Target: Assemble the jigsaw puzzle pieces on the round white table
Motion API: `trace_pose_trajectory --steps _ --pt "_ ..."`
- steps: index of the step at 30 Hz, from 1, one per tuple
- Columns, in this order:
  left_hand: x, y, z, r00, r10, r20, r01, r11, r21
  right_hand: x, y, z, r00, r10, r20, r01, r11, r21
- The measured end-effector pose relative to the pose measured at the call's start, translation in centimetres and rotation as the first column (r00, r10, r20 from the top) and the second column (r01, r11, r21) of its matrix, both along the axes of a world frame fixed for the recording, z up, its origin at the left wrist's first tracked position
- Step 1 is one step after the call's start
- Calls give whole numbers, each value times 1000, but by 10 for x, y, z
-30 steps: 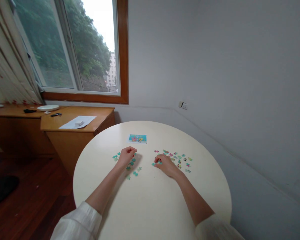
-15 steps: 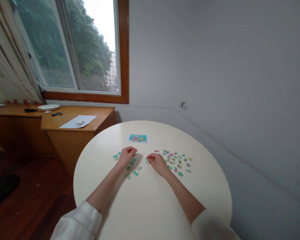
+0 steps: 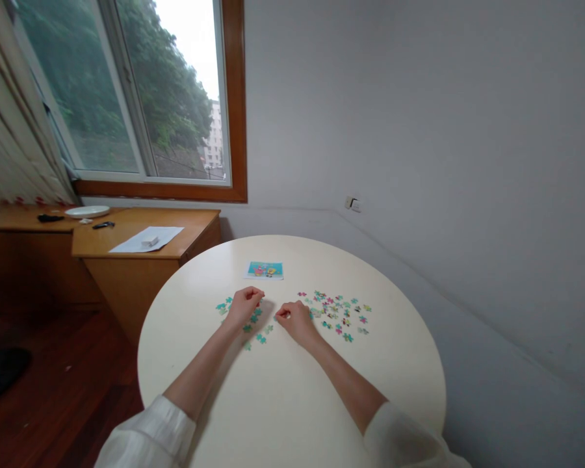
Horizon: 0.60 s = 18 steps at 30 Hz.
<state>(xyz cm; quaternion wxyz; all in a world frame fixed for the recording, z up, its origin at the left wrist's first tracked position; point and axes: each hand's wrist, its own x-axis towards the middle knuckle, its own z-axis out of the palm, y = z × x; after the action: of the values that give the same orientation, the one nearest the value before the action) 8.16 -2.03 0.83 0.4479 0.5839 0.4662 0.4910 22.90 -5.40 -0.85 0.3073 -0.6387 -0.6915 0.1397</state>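
Jigsaw pieces point(image 3: 335, 312), small, flat on a round cream worktop point(image 3: 273, 403): a mixed-colour scatter lay right of centre, and a teal cluster point(image 3: 256, 328) left of it. The left hand point(image 3: 244, 304) rested curled shut on the teal cluster. The right hand point(image 3: 295, 320) sat between the two groups, fingertips drawn together in a pinch; whether a piece was in it was too small to tell. Step judged: sorting, with the hand between scatter and cluster. Any further move would call for a light fingertip pinch and a flat set-down. The scatter's long axis ran left to right, as did the picture card point(image 3: 264, 270) beyond; single pieces' pointing was unreadable.
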Motion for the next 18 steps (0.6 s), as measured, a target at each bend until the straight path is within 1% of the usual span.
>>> trace_pose_trajectory --steps 4,8,12,14,16,18 --pt "1 0 -1 1000 2 -11 -2 1000 6 -2 -1 -4 999 -29 38 29 1000 -8" --pt "0 0 -1 1000 6 -24 -6 1000 5 2 -1 0 999 0 49 0 1000 13" --pt "0 1 -1 1000 5 -12 -6 1000 -10 29 -1 16 996 -8 86 3 998 57" --pt "0 1 -1 1000 -2 -10 2 1000 -18 47 -4 23 990 -48 136 45 999 26" --pt "0 1 -1 1000 -10 -17 10 1000 -16 63 -7 28 980 -73 185 82 996 -41" --pt "0 1 -2 1000 -11 -27 11 1000 -11 73 -10 29 973 -50 226 74 992 -98"
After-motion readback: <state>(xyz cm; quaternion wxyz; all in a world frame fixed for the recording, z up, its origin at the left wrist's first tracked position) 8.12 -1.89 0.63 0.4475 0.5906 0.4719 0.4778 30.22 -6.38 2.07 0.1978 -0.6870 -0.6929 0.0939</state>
